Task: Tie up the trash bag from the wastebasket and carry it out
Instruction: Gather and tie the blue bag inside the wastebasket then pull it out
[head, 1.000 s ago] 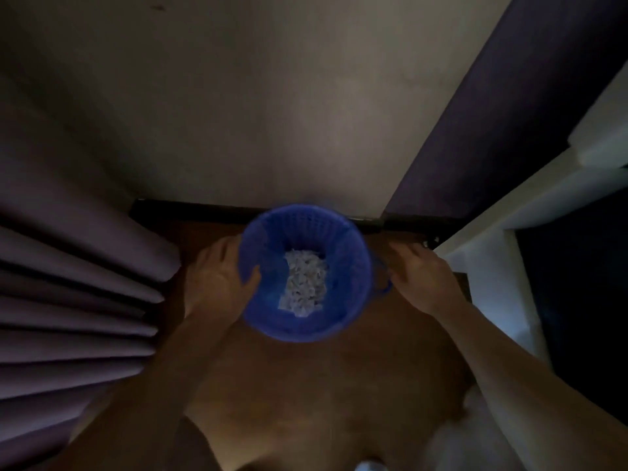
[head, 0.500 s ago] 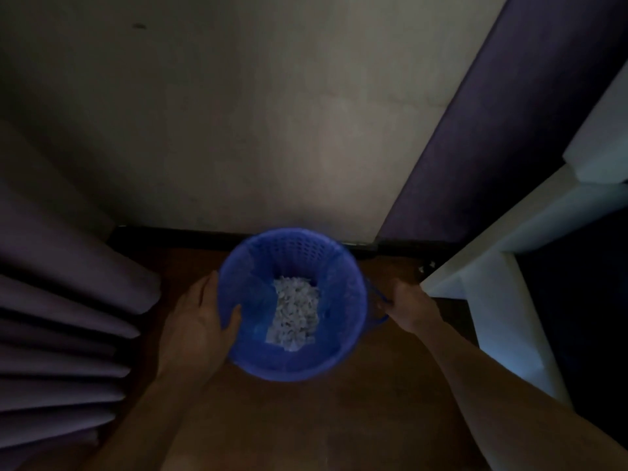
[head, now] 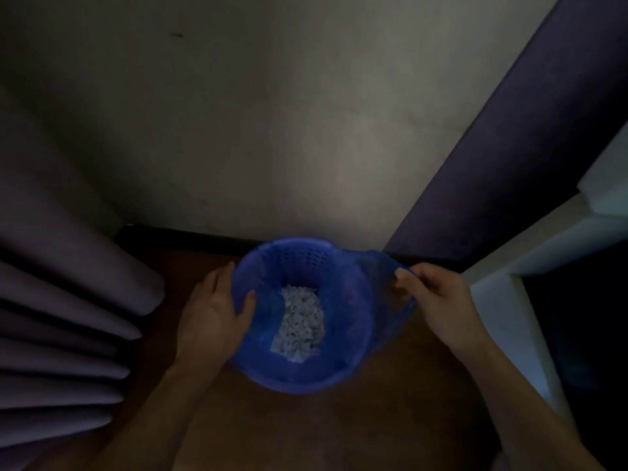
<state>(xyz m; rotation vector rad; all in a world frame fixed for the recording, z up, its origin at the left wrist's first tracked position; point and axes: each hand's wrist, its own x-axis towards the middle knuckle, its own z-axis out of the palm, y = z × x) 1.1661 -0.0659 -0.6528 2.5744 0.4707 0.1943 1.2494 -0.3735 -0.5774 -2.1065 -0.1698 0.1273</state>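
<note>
A round blue plastic wastebasket stands on the brown floor near the wall. It is lined with a thin blue trash bag that holds white crumpled scraps at the bottom. My left hand grips the basket's left rim, with the thumb hooked inside. My right hand pinches the bag's edge at the right side and holds it stretched out past the rim.
Grey-purple curtain folds hang at the left. A pale wall with a dark baseboard lies behind the basket. A dark purple panel and white furniture close off the right side.
My right hand has taken hold of the bag's edge and pulled it outward to the right off the rim. My left hand has kept its grip on the basket's left rim.
</note>
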